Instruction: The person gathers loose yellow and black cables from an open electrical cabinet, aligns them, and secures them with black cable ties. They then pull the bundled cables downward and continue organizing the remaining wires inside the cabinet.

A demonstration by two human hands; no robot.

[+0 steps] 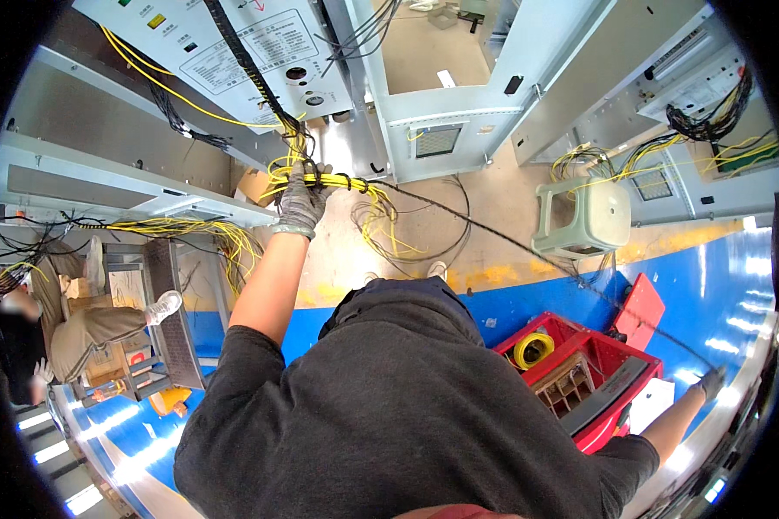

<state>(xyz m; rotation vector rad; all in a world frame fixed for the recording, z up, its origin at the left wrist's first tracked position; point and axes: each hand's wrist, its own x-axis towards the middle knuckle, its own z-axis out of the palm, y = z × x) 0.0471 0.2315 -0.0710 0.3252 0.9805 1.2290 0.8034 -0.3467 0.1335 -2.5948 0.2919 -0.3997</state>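
Observation:
My left hand (303, 204), in a grey glove, is closed around a bundle of yellow wires (342, 182) with black wraps on it. The bundle hangs below a cabinet's white panel (260, 56), and loose yellow ends droop beneath it. From the bundle a long black cord (469, 216), perhaps spiral wrap, stretches taut across to the far lower right. Out there my right hand (712, 383), in a dark glove, is closed on the cord's other end with the arm reaching wide. That hand is small and slightly blurred near the rim.
A pale green plastic stool (610, 214) stands right of centre. Below it sits an open red toolbox (552, 333) holding a yellow roll (534, 349). Open metal cabinets (450, 104) line the far side. At left, another person (95, 342) is beside a metal step (175, 320).

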